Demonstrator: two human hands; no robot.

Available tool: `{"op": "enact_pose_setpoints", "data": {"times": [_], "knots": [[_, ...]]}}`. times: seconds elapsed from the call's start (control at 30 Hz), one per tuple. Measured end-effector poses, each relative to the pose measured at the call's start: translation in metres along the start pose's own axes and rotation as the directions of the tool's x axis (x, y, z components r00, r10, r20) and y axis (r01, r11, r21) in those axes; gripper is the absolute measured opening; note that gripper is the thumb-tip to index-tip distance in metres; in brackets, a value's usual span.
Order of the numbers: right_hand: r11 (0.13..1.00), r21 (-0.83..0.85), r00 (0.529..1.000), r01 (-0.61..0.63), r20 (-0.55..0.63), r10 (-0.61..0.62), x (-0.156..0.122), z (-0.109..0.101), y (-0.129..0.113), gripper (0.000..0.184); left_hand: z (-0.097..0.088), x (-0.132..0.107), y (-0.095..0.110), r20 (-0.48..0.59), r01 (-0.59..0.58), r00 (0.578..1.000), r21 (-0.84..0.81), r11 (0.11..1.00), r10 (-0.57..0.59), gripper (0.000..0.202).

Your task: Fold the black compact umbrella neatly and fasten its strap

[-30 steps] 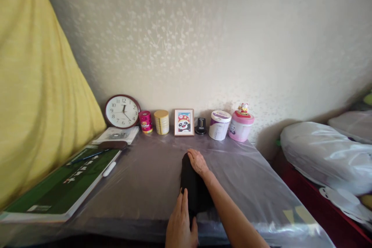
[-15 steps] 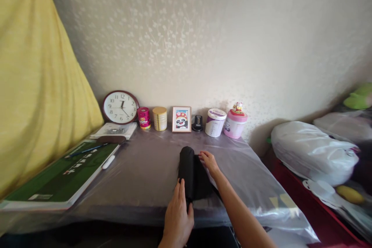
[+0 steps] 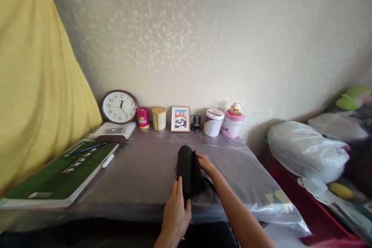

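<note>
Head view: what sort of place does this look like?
Probably a room in a home: a clock and a panda picture stand at the back of a plastic-covered table, against a patterned wall.

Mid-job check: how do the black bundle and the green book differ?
Shape: the black bundle is a narrow roll with a loose flap on its right; the green book lies flat and is broader.
Look: the bundle appears plain black; the book has white lettering on green.
Contact: the left hand is against the bundle and the right hand at its flap; neither touches the book.
Shared: both lie on the table.
</note>
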State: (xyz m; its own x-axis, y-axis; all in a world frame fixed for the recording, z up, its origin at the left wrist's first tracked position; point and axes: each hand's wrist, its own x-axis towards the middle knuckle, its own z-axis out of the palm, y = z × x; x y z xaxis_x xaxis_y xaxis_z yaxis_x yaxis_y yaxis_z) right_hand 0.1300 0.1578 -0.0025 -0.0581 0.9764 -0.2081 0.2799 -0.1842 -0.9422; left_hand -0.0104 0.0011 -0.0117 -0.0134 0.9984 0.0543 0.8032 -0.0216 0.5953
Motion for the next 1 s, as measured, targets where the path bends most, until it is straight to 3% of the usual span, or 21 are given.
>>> {"op": "enact_pose_setpoints", "data": {"times": [0.2,0.53,1.0], "knots": [[0.971,-0.193,0.989,0.137,-0.029,-0.146,0.005,0.003,0.003,0.022,0.000,0.000,-0.002,-0.006,0.004,1.000,-0.040,0.999,-0.004,0.063],[0.811,-0.524,0.935,0.261,-0.072,-0.348,0.015,0.002,0.007,0.031,0.000,0.000,-0.002,0.003,0.017,1.000,-0.039,0.999,-0.017,0.063],[0.783,-0.526,0.891,0.332,-0.099,-0.444,-0.011,0.028,0.001,0.030,0.013,0.006,-0.022,-0.112,-0.057,0.992,0.025,0.998,0.059,0.061]]}}
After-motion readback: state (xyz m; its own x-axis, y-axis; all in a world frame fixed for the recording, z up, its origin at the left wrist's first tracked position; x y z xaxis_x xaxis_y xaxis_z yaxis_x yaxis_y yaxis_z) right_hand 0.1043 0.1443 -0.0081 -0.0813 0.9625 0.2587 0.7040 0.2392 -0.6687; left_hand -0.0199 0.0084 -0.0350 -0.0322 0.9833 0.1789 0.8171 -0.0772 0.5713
